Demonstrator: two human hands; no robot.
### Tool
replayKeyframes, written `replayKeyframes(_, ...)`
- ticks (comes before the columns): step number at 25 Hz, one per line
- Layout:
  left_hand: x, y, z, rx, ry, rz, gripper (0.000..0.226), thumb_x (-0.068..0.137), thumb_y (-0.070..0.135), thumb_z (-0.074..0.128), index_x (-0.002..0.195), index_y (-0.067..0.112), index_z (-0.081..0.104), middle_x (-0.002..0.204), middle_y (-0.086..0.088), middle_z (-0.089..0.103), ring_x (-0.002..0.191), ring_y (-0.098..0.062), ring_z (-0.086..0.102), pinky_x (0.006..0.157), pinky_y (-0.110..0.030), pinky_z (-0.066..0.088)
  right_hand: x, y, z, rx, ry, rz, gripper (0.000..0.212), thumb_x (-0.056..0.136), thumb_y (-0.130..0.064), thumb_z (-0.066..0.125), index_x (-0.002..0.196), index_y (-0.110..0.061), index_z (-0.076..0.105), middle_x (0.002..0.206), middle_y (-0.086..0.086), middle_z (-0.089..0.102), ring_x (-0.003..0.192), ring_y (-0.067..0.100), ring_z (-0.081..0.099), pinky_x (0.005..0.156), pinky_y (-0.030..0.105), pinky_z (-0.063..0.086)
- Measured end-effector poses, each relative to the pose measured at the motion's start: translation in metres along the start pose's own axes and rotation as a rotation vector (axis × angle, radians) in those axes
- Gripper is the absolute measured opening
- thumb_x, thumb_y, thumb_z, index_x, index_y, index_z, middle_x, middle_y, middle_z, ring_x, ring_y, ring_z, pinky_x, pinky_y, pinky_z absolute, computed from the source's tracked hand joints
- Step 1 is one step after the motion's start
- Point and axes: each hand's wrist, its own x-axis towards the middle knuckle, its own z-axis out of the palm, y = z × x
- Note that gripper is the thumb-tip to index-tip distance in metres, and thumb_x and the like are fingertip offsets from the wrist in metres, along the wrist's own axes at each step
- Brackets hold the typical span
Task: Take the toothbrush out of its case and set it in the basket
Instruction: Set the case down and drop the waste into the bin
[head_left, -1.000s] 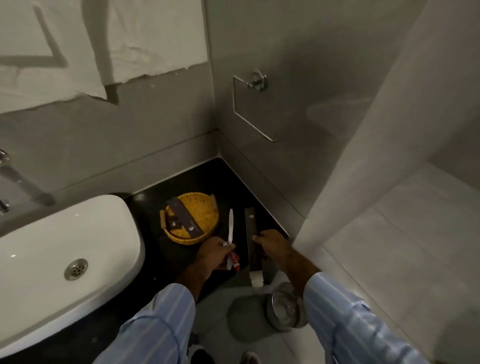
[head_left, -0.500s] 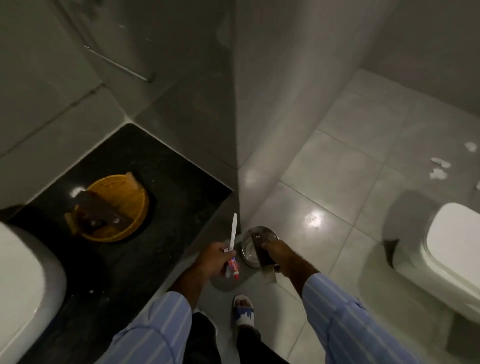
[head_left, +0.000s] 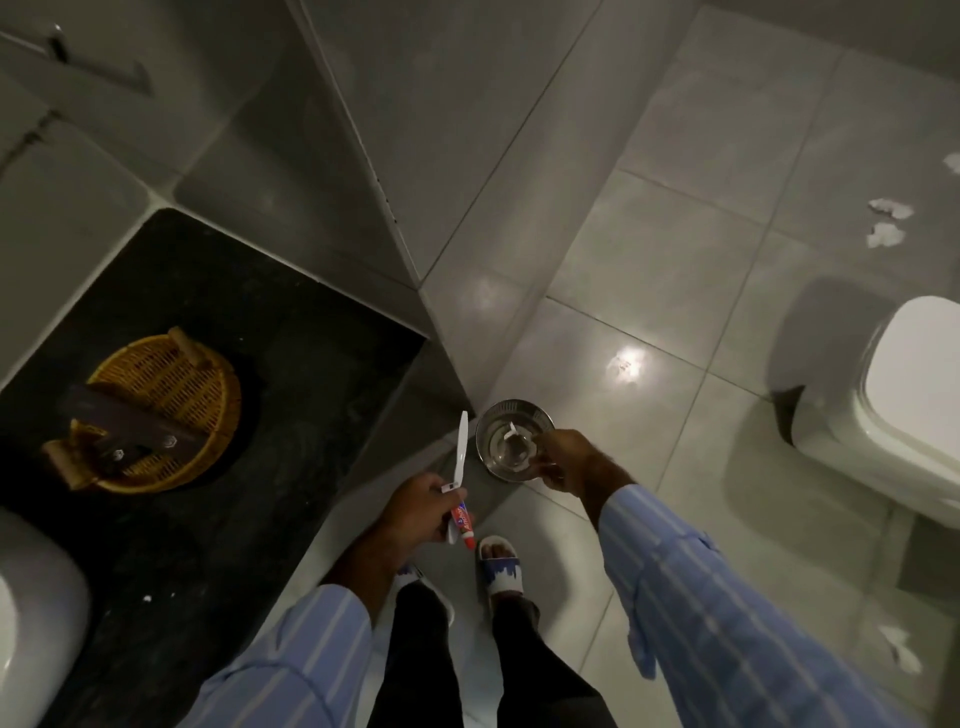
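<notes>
We held the white toothbrush (head_left: 460, 448) upright in our left hand (head_left: 415, 512), fingers clenched around it and a small red toothpaste tube (head_left: 462, 524), well apart from the basket (head_left: 171, 410) on the dark tabletop (head_left: 270, 395). A second earlier our right hand (head_left: 571, 462) had gripped the case; now it hung loosely curled over the steel bin (head_left: 511, 441), seemingly released, leaving only the placement.

Single head view, wide-angle, steep downward tilt from standing height; black surface (head_left: 218, 519) lower left, floor tiles (head_left: 675, 260) right, own feet bottom centre.
</notes>
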Motion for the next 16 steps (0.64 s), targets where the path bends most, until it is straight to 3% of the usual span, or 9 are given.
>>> replayKeyframes(3,-0.004,0.007,-0.007,-0.016,0.017,0.001,0.029,0.092,0.020,0.066,0.116,0.004,0.062,0.111,-0.021,0.072,0.099,-0.032,0.073,0.084,-0.048,0.061,-0.008,-0.007,0.009,-0.105,-0.033,-0.099,0.020,0.096,-0.012,0.050,0.081,-0.005,0.060,0.070,0.012,0.055,0.052,0.017,0.053,0.040,0.015,0.045)
replayKeyframes(5,-0.011,0.015,-0.014,0.023,0.044,0.029,0.031,0.093,0.020,0.066,0.119,0.005,0.061,0.112,-0.020,0.071,0.100,-0.031,0.072,0.078,-0.043,0.061,-0.013,-0.016,0.021,-0.351,0.019,-0.290,0.019,0.094,-0.020,0.058,0.094,-0.005,0.069,0.088,0.013,0.067,0.075,0.024,0.066,0.068,0.028,0.058)
replayKeyframes(7,-0.023,0.026,-0.023,0.068,0.077,0.075,0.031,0.093,0.022,0.065,0.120,0.008,0.061,0.112,-0.016,0.070,0.099,-0.029,0.071,0.077,-0.039,0.060,-0.030,-0.033,0.036,-0.549,0.047,-0.509,0.020,0.090,-0.030,0.064,0.098,-0.013,0.071,0.100,0.006,0.069,0.092,0.021,0.065,0.086,0.034,0.056)
replayKeyframes(11,-0.048,0.050,-0.052,0.313,0.134,0.263,0.030,0.096,0.024,0.061,0.122,0.010,0.060,0.123,-0.015,0.064,0.114,-0.031,0.063,0.101,-0.045,0.052,-0.074,-0.070,0.067,-0.967,-0.094,-0.896,0.017,0.087,-0.027,0.069,0.102,-0.019,0.073,0.099,-0.003,0.067,0.084,0.003,0.056,0.078,0.020,0.042)
replayKeyframes(13,-0.061,0.060,-0.069,0.476,0.179,0.362,0.032,0.097,0.027,0.059,0.125,0.011,0.060,0.128,-0.013,0.065,0.118,-0.030,0.062,0.105,-0.041,0.048,-0.096,-0.085,0.085,-1.219,-0.157,-1.010,0.023,0.091,-0.027,0.065,0.110,-0.015,0.071,0.111,0.003,0.069,0.096,0.012,0.061,0.081,0.018,0.039)
replayKeyframes(16,-0.081,0.073,-0.099,0.659,0.220,0.440,0.036,0.097,0.028,0.058,0.131,0.018,0.059,0.132,-0.008,0.064,0.122,-0.027,0.060,0.105,-0.037,0.045,-0.124,-0.102,0.116,-1.495,-0.206,-1.011,0.030,0.095,-0.032,0.058,0.116,-0.012,0.069,0.115,0.009,0.069,0.105,0.023,0.065,0.090,0.029,0.049)
